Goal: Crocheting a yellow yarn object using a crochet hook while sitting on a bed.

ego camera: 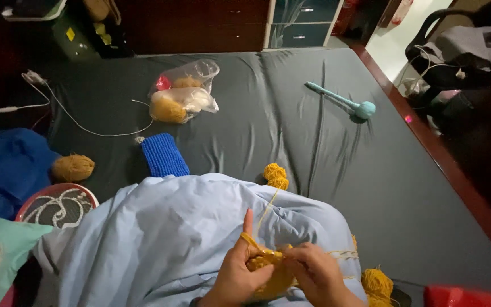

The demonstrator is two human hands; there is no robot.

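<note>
Near the bottom edge, both hands meet over a piece of mustard-yellow crochet work (269, 267) that rests on a light blue sheet (160, 239) draped over the person's lap. The left hand (240, 273) is curled around the near left side of the work, its forefinger raised straight up with a yellow strand (265, 213) running over it. The right hand (318, 276) is closed with fingertips pinched on the right edge of the work; it may hold a hook, but the dim view hides it. The strand leads away to a small yellow yarn ball (275, 175) lying on the dark grey bed (291, 119) just beyond the sheet. Another yellow ball (377, 283) sits to the right of the hands, near the bed's edge. Farther off on the bed lie a blue knitted piece (163, 154), a tan yarn ball (73, 167) to the left, a clear plastic bag of yarn (182, 98), a white cable (80, 125) and, far right, a teal long-handled tool (342, 102). At the near left sit a red-rimmed racket-like object (57, 206) and a blue cloth (7, 167).
</note>
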